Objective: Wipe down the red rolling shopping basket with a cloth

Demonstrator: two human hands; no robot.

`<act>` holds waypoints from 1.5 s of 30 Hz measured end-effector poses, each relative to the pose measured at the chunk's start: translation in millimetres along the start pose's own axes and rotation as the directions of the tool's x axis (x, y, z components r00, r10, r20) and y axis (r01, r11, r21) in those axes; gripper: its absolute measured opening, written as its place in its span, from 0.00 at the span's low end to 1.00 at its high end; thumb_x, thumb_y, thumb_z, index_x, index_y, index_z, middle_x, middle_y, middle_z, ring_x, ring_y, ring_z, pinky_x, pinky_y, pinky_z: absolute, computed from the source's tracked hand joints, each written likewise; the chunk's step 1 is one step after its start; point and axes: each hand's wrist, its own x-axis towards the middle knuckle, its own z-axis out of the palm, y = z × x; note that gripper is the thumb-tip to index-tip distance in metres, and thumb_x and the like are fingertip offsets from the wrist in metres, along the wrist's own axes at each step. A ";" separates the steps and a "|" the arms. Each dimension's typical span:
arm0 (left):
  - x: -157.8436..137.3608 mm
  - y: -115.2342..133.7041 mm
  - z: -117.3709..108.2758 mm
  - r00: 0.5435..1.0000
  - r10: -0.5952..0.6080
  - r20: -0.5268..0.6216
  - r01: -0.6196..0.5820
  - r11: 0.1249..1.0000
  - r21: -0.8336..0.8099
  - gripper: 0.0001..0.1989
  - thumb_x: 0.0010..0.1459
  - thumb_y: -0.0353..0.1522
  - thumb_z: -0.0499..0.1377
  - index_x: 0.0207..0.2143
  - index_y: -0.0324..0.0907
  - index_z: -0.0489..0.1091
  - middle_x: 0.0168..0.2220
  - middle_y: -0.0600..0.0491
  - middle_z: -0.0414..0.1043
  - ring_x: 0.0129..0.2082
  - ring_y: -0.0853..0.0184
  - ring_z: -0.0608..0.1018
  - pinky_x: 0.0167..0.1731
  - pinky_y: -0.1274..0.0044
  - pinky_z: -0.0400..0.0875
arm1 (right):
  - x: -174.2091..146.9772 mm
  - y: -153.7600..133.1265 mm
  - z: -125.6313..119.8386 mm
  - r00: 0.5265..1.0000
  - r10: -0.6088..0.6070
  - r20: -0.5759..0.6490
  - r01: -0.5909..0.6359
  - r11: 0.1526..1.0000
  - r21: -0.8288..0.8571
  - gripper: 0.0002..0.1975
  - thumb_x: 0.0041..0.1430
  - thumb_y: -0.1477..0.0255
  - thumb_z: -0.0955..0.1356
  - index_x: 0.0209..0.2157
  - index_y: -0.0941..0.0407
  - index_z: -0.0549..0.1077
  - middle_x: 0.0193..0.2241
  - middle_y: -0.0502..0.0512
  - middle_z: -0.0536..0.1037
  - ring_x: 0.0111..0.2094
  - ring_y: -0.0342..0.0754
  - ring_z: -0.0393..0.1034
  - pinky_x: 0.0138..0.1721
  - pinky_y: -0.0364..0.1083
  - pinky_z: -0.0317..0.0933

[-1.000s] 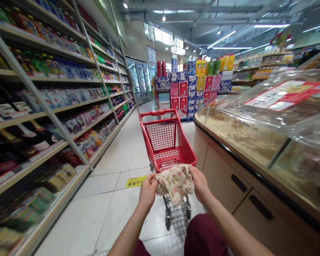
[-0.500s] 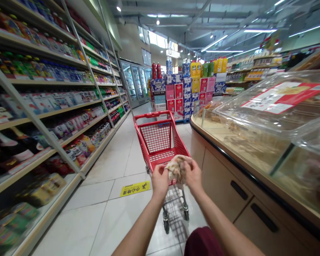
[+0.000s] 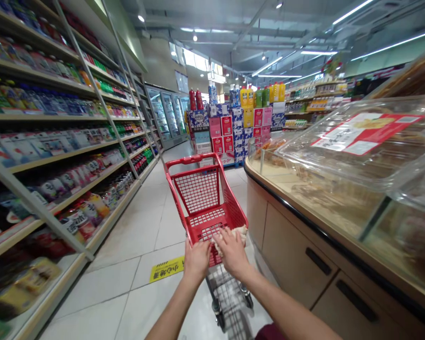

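Observation:
The red shopping cart (image 3: 202,189) stands right in front of me, its raised handle bar (image 3: 193,160) at the far end. My left hand (image 3: 197,259) is closed at the cart's near rim, left of the middle. A crumpled, pale, stained cloth (image 3: 241,232) lies over the near right part of the rim. On top of that cloth rests my right hand (image 3: 233,251), fingers bent forward over it and pressing it to the cart. Part of the cloth is hidden beneath this hand. The cart's basket floor shows bare red mesh.
Drink shelves (image 3: 71,151) run along the left. At the right is a wooden display counter (image 3: 286,226) with clear plastic covers (image 3: 340,156). Stacked drink cartons (image 3: 230,127) stand ahead, with glass-door fridges (image 3: 168,113) behind left. A yellow floor sign (image 3: 166,269) marks the tiles.
Both hands moved from holding the bunched cloth up above the cart down onto its near rim. My right hand now presses the cloth there; the left closed on the rim. The view shifted slightly.

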 end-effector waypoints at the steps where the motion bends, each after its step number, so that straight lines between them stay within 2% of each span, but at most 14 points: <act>1: -3.8 0.5 -2.5 1.000 0.015 -0.004 -0.015 0.999 0.037 0.16 0.58 0.33 0.41 0.35 0.46 0.69 0.34 0.53 0.74 0.38 0.65 0.73 0.53 0.61 0.45 | -4.9 2.9 4.7 0.997 -0.064 0.053 0.066 0.996 -0.053 0.26 0.49 0.82 0.61 0.49 0.48 0.65 0.52 0.57 0.66 0.54 0.54 0.56 0.53 0.62 0.46; 4: -16.1 3.2 -8.9 0.999 0.053 0.010 -0.054 0.991 0.119 0.16 0.58 0.33 0.42 0.34 0.46 0.69 0.33 0.53 0.75 0.36 0.67 0.74 0.54 0.63 0.46 | -18.2 27.2 0.2 0.980 -0.187 0.071 0.193 0.977 -0.087 0.24 0.53 0.81 0.60 0.49 0.46 0.64 0.50 0.54 0.68 0.53 0.52 0.59 0.52 0.59 0.50; 7: -27.4 10.3 -9.3 0.998 0.056 0.017 -0.058 0.988 0.143 0.15 0.57 0.32 0.43 0.32 0.45 0.69 0.31 0.54 0.75 0.34 0.68 0.74 0.54 0.65 0.48 | -29.9 46.1 -11.0 0.990 -0.096 -0.101 0.087 0.992 -0.097 0.22 0.54 0.81 0.58 0.48 0.47 0.66 0.48 0.54 0.69 0.52 0.51 0.60 0.50 0.57 0.55; 10: -35.8 22.1 -6.7 0.999 0.049 0.019 -0.051 0.988 0.144 0.17 0.58 0.31 0.41 0.32 0.44 0.70 0.31 0.52 0.75 0.34 0.68 0.74 0.54 0.66 0.48 | -46.5 26.8 -4.5 0.974 0.016 -0.224 -0.040 0.994 -0.104 0.25 0.52 0.82 0.57 0.50 0.48 0.65 0.49 0.56 0.68 0.54 0.51 0.57 0.49 0.56 0.57; 13: -42.2 31.3 -7.2 0.998 0.029 0.051 -0.036 0.990 0.138 0.17 0.57 0.29 0.41 0.31 0.41 0.70 0.31 0.49 0.75 0.35 0.67 0.75 0.53 0.67 0.50 | -62.1 -3.7 5.6 0.983 -0.068 -0.169 0.051 0.993 -0.102 0.25 0.51 0.81 0.58 0.50 0.49 0.65 0.50 0.54 0.67 0.54 0.51 0.56 0.50 0.55 0.56; 16: -49.6 33.1 -11.6 0.997 0.020 0.075 -0.030 0.990 0.137 0.16 0.57 0.30 0.43 0.32 0.41 0.70 0.32 0.49 0.75 0.35 0.67 0.75 0.52 0.67 0.52 | -64.6 0.4 -6.0 0.985 -0.142 -0.102 0.131 0.986 -0.106 0.23 0.53 0.80 0.58 0.48 0.48 0.66 0.50 0.52 0.68 0.53 0.50 0.58 0.52 0.55 0.53; 21: -64.9 31.9 -16.3 0.996 -0.019 0.091 0.005 0.988 0.153 0.15 0.57 0.31 0.44 0.35 0.41 0.70 0.34 0.49 0.75 0.37 0.67 0.75 0.52 0.69 0.53 | -66.4 25.2 -22.1 0.976 0.032 -0.216 -0.062 0.989 -0.132 0.21 0.55 0.81 0.56 0.47 0.54 0.68 0.49 0.58 0.68 0.54 0.51 0.56 0.51 0.56 0.53; 25: -74.6 33.4 -19.3 0.994 -0.049 0.097 0.031 0.983 0.179 0.16 0.58 0.31 0.42 0.34 0.42 0.70 0.33 0.49 0.75 0.36 0.67 0.75 0.50 0.69 0.56 | -84.2 -1.3 -4.5 0.972 -0.158 -0.173 0.132 0.980 -0.151 0.24 0.53 0.83 0.55 0.51 0.56 0.63 0.52 0.57 0.65 0.57 0.49 0.51 0.53 0.53 0.51; 28: -80.3 33.7 -23.3 0.994 -0.051 0.100 0.031 0.981 0.193 0.16 0.58 0.31 0.43 0.33 0.42 0.70 0.33 0.49 0.75 0.36 0.67 0.75 0.49 0.69 0.58 | -84.8 -2.5 -6.7 0.964 -0.229 -0.136 0.204 0.963 -0.175 0.23 0.54 0.82 0.56 0.51 0.53 0.63 0.50 0.55 0.68 0.55 0.49 0.55 0.53 0.54 0.49; 32: -82.0 42.8 -21.2 0.994 -0.068 0.087 0.050 0.980 0.194 0.16 0.58 0.30 0.43 0.33 0.41 0.70 0.32 0.49 0.75 0.35 0.66 0.75 0.47 0.69 0.60 | -78.7 6.1 -14.4 0.976 -0.109 -0.190 0.085 0.988 -0.131 0.22 0.55 0.80 0.56 0.51 0.52 0.64 0.46 0.55 0.71 0.52 0.50 0.59 0.52 0.54 0.53; 35: -78.2 59.0 -12.4 0.994 -0.079 0.074 0.064 0.980 0.186 0.17 0.57 0.29 0.42 0.31 0.39 0.71 0.31 0.47 0.75 0.34 0.64 0.75 0.43 0.69 0.63 | -81.2 -5.3 -11.0 0.977 -0.107 -0.183 0.103 0.994 -0.027 0.20 0.55 0.78 0.58 0.50 0.54 0.65 0.49 0.57 0.68 0.54 0.51 0.56 0.50 0.54 0.55; 38: -75.2 69.2 -7.7 0.996 -0.050 0.077 0.037 0.985 0.167 0.17 0.57 0.29 0.43 0.34 0.38 0.71 0.32 0.47 0.75 0.33 0.64 0.75 0.42 0.70 0.64 | -79.1 -3.9 -18.2 0.978 -0.144 -0.151 0.155 0.986 0.059 0.17 0.56 0.75 0.59 0.46 0.54 0.69 0.43 0.57 0.72 0.47 0.50 0.63 0.47 0.50 0.60; 42: -72.6 52.2 -21.6 0.995 0.090 0.050 -0.095 0.988 0.124 0.15 0.56 0.36 0.49 0.45 0.44 0.64 0.43 0.53 0.72 0.43 0.67 0.71 0.52 0.67 0.54 | -65.4 33.4 -47.8 0.984 -0.032 -0.174 0.043 0.997 0.059 0.17 0.56 0.74 0.58 0.43 0.53 0.71 0.38 0.56 0.74 0.41 0.49 0.66 0.44 0.50 0.62; 45: -64.5 31.4 -33.5 0.982 0.186 -0.025 -0.178 0.966 0.187 0.17 0.55 0.43 0.48 0.41 0.44 0.66 0.43 0.51 0.70 0.47 0.63 0.67 0.54 0.61 0.46 | -64.1 45.8 -63.3 0.973 0.085 -0.217 -0.086 0.996 0.004 0.17 0.53 0.75 0.58 0.42 0.56 0.72 0.37 0.59 0.73 0.40 0.50 0.66 0.41 0.51 0.62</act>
